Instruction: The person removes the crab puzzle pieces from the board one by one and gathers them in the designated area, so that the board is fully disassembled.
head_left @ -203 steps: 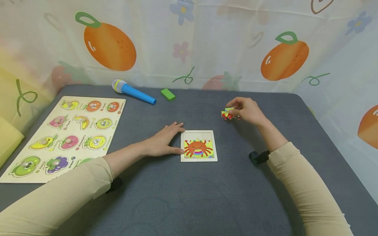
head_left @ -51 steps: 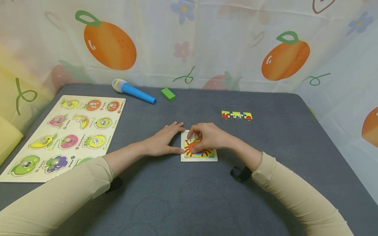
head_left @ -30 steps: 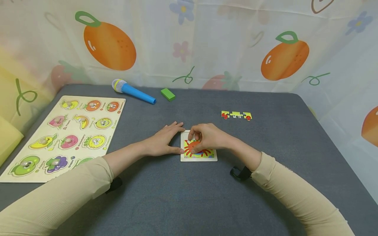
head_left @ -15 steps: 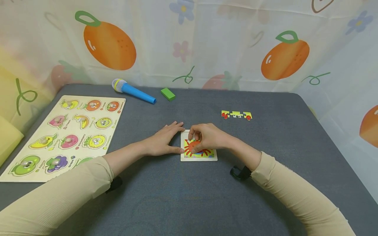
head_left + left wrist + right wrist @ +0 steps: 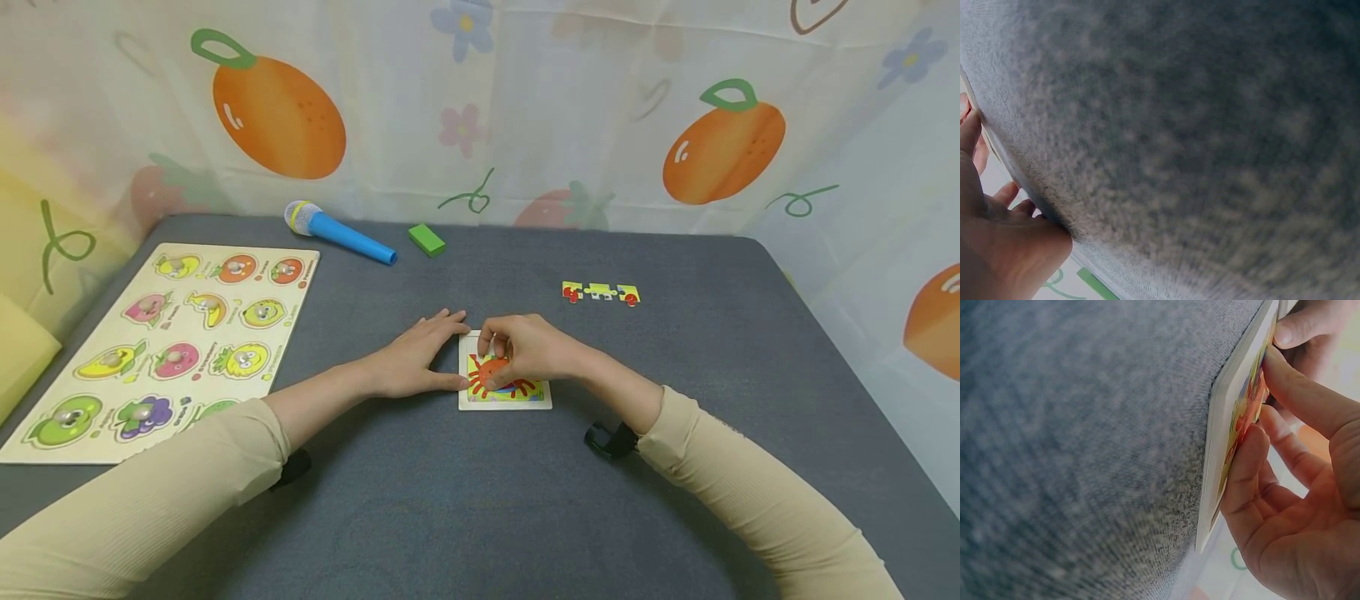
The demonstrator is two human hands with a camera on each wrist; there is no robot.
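A small square crab jigsaw puzzle [image 5: 517, 392] in a pale wooden frame lies flat on the dark table. My left hand [image 5: 416, 358] rests at its left side, fingers spread, fingertips and thumb at the frame's edge. Over the upper left of the picture is my right hand [image 5: 536, 346], its thumb and curled fingers pinching a puzzle piece at the puzzle's surface; the fingers hide most of that piece. In the right wrist view the thumb [image 5: 1300, 390] and fingertips meet the coloured face of the puzzle [image 5: 1238, 419]. Three loose puzzle pieces [image 5: 600, 292] lie in a row behind and to the right.
A fruit peg board [image 5: 168, 350] lies at the left, partly behind the left sleeve. Near the back edge are a blue toy microphone [image 5: 348, 239] and a green block [image 5: 427, 240]. A printed curtain [image 5: 525, 108] hangs behind the dark table [image 5: 465, 500].
Since the earliest frame, my right hand has come from the loose pieces to the puzzle. It has stayed there almost still for the latest frames. The left hand keeps its place.
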